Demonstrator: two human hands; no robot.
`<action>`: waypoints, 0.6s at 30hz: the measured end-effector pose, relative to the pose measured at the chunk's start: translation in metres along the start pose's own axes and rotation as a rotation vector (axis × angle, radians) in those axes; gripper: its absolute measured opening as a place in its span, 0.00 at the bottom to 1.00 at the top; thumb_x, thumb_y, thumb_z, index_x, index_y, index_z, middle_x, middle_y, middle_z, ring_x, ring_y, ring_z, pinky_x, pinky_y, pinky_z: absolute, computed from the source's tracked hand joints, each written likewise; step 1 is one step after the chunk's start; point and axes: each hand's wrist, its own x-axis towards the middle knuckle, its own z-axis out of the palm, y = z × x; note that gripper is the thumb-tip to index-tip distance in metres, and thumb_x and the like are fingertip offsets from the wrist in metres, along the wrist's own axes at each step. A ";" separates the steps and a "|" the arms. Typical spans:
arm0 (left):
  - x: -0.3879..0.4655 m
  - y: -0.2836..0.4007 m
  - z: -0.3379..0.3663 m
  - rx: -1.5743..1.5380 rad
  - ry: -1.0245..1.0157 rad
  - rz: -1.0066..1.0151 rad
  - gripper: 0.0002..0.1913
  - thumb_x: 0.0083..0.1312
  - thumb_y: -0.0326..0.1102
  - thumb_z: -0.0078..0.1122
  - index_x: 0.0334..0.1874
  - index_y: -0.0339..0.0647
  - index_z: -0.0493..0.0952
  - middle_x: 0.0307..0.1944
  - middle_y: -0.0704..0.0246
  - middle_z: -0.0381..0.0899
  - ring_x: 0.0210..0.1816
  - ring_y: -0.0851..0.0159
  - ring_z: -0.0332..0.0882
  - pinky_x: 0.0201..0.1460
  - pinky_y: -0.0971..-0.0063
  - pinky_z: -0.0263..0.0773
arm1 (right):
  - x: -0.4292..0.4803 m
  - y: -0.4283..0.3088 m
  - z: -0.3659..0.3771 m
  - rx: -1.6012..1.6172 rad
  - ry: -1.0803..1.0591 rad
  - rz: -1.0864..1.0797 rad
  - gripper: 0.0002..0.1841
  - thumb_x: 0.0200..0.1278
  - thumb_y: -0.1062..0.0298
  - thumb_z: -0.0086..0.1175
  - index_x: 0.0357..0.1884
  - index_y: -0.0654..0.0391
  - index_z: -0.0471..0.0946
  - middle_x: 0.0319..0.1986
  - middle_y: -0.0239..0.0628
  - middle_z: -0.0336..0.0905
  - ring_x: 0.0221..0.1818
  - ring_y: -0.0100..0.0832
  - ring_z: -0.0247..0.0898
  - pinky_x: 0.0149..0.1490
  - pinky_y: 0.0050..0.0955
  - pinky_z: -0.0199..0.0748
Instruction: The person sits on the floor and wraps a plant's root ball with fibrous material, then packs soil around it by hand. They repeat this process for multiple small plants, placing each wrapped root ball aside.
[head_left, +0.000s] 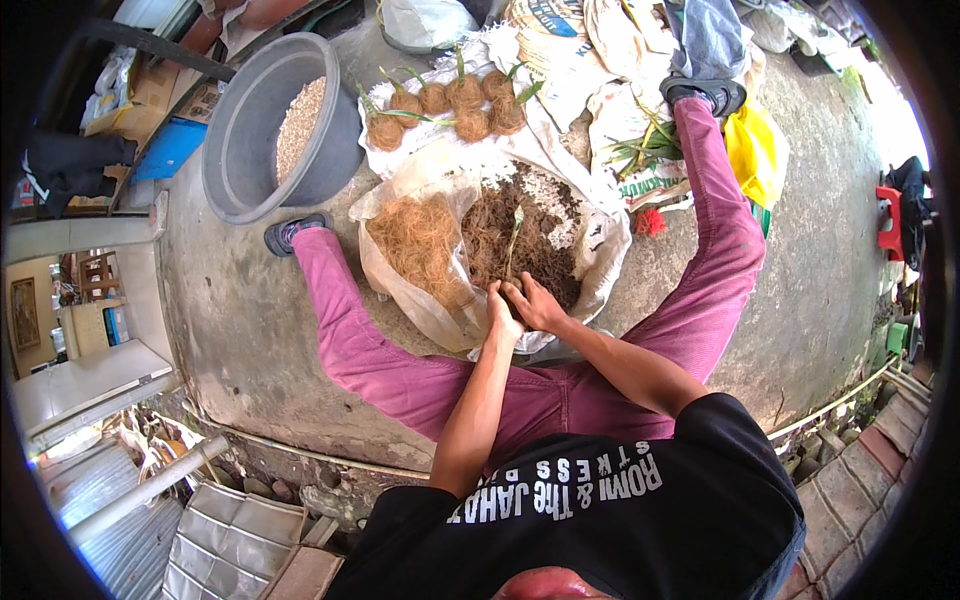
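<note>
My left hand (504, 311) and my right hand (537, 301) meet around the dark root ball at the base of a small plant (512, 244), whose thin stem and pale green leaf point away from me. Beneath them lies a heap of dark soil and root fibre (491, 225) on a white sack. Just left of it, a translucent plastic bag (420, 319) holds light brown coconut fibre (416, 240). Farther away, several fibre-wrapped balls (471, 124) with green shoots stand on white sacking. Fingers hide most of the root ball.
A large grey tub (217, 150) with pale granular material stands at the far left. Cut green leaves (652, 142) lie on a sack near my right foot, with red string (649, 222) below and a yellow bag (754, 150) beside it. My legs are spread around the heap.
</note>
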 end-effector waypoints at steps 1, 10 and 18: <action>0.002 -0.001 -0.002 0.001 0.001 -0.004 0.14 0.64 0.51 0.45 0.33 0.51 0.75 0.36 0.74 0.80 0.42 0.64 0.77 0.49 0.64 0.72 | 0.001 0.001 0.000 0.001 -0.009 0.026 0.27 0.69 0.45 0.36 0.54 0.60 0.66 0.47 0.62 0.68 0.53 0.60 0.65 0.56 0.49 0.64; -0.004 -0.001 0.002 0.038 0.034 -0.036 0.14 0.65 0.50 0.42 0.26 0.54 0.71 0.28 0.78 0.76 0.35 0.67 0.75 0.45 0.65 0.72 | 0.007 0.014 0.009 -0.014 -0.030 0.092 0.33 0.68 0.39 0.37 0.49 0.67 0.63 0.48 0.68 0.70 0.54 0.62 0.66 0.56 0.48 0.64; 0.001 -0.003 -0.002 -0.016 0.056 0.008 0.13 0.65 0.48 0.43 0.24 0.55 0.70 0.24 0.79 0.74 0.30 0.68 0.74 0.39 0.68 0.72 | 0.006 0.014 0.011 0.004 -0.027 0.082 0.32 0.68 0.40 0.37 0.49 0.67 0.63 0.45 0.68 0.71 0.51 0.62 0.67 0.53 0.48 0.64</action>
